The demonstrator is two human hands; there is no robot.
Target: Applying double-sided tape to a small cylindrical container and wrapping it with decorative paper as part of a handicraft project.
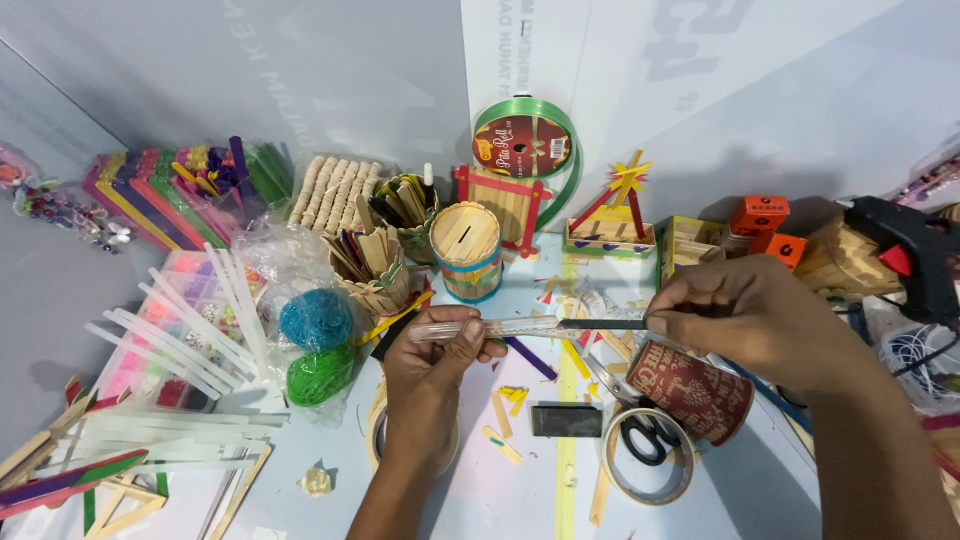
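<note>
Glue stick (480,327) between fingers (462,335) (horizontal).

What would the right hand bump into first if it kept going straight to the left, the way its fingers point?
Probably the left hand. The right hand pinches a thin dark blade that runs into a clear plastic tube, which the left hand's fingers grip. Depth is hard to judge.

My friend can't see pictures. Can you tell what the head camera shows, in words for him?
Two bare hands hold a clear glue stick level over a cluttered craft table: the left hand grips the glue stick, and the right hand pinches a thin dark piece at its end. Around them lie scissors, yarn balls and craft-stick boxes.
</note>
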